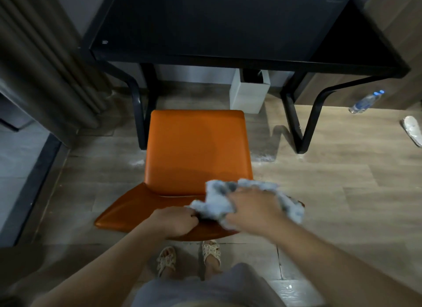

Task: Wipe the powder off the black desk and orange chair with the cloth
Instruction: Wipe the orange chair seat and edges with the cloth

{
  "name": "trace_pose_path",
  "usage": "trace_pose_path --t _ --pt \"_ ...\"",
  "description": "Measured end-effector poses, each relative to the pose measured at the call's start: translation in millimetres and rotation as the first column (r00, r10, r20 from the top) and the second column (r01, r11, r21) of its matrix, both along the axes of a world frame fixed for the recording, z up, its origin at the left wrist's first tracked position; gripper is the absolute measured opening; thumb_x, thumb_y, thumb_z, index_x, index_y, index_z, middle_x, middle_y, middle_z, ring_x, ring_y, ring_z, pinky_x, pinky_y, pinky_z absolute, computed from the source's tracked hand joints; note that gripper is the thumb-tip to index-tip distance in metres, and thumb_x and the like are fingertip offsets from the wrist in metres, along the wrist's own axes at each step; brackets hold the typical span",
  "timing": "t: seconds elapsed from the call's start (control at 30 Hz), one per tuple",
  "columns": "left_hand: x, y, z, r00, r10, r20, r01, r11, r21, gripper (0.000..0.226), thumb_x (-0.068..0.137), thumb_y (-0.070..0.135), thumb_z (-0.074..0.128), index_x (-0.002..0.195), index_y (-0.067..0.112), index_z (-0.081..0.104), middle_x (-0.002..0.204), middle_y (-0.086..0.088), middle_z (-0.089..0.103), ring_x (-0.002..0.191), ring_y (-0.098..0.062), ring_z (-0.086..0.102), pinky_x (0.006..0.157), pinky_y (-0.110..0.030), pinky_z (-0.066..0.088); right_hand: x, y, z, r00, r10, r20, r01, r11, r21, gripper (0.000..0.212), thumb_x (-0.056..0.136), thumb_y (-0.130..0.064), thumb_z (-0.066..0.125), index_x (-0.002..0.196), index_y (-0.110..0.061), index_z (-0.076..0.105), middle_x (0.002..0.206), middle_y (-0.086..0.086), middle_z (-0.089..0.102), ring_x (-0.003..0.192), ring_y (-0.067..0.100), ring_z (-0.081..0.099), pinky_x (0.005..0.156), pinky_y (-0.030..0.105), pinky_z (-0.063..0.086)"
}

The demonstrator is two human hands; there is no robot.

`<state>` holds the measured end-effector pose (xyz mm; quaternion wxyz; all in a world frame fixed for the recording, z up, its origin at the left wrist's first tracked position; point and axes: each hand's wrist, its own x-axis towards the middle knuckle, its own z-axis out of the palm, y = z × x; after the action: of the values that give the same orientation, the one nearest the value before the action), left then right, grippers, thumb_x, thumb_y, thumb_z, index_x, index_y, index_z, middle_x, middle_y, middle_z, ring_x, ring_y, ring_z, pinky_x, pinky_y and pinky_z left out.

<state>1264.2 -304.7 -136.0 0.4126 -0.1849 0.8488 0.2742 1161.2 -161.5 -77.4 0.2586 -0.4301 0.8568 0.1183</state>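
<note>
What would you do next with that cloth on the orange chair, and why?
Probably sweep the cloth leftward along the chair's backrest. The right hand presses it on the backrest's right part, the left hand grips the top edge, and the seat already looks free of powder.

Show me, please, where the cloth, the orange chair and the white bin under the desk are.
cloth [215, 202]: head view, on its crumpled middle part.
orange chair [196, 147]: head view, on the middle of the seat.
white bin [247, 96]: head view, on its front wall.
</note>
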Motion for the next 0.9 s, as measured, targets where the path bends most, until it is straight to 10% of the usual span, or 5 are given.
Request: trace_pose_path --t 0.17,0.33,0.5,0.67,0.9 --pt "-4 -1 0 0.999 0.01 0.046 -0.01 1.0 -0.02 0.037 0.097 0.036 0.031 0.123 0.024 0.054 0.127 -0.002 0.056 0.112 -0.02 0.052 0.098 -0.036 0.039 -85 45 18 0.949 -0.25 -0.192 0.294 0.921 0.256 0.035 0.085 -0.045 0.052 0.114 -0.025 0.052 0.117 0.003 0.054 0.113 0.028 0.045 0.085 0.039 0.037" --pt "-7 1 -4 0.999 0.018 0.05 -0.017 1.0 -0.025 0.035 0.096 0.035 0.032 0.123 0.027 0.054 0.128 -0.001 0.055 0.113 -0.019 0.052 0.1 -0.037 0.039 -33 17 2 0.993 0.11 0.037 -0.11 0.994 -0.001 0.036 0.081 -0.044 0.053 0.114 -0.032 0.053 0.122 0.0 0.052 0.112 0.028 0.044 0.083 0.043 0.034" --pt "-4 -4 -4 0.993 0.11 0.041 -0.111 0.993 0.027 0.035 0.097 0.033 0.034 0.127 0.038 0.052 0.137 0.009 0.049 0.121 -0.015 0.047 0.1 -0.032 0.035 -82 24 -4 0.988 -0.126 -0.084 0.137 0.98 0.142 0.033 0.084 -0.044 0.051 0.115 -0.031 0.054 0.123 -0.001 0.054 0.115 0.026 0.044 0.086 0.041 0.031" --pt "-5 -15 -4 0.938 0.342 -0.051 -0.337 0.937 0.086 0.03 0.098 0.034 0.039 0.121 0.039 0.058 0.13 0.008 0.053 0.109 -0.011 0.049 0.087 -0.024 0.035 -99 -2 -8 0.925 -0.323 0.201 0.36 0.914 -0.188 0.021 0.081 -0.043 0.051 0.097 -0.032 0.056 0.1 -0.004 0.062 0.097 0.019 0.052 0.09 0.042 0.036" --pt "28 -89 2 0.818 0.522 -0.242 -0.541 0.841 -0.016 0.024 0.096 0.03 0.045 0.111 0.035 0.063 0.118 0.003 0.06 0.102 -0.015 0.058 0.093 -0.031 0.045 -69 -72 -18 0.998 0.049 -0.033 -0.057 0.944 -0.326 0.047 0.081 -0.054 0.05 0.125 -0.036 0.052 0.138 -0.01 0.03 0.131 0.021 0.011 0.107 0.051 0.005"
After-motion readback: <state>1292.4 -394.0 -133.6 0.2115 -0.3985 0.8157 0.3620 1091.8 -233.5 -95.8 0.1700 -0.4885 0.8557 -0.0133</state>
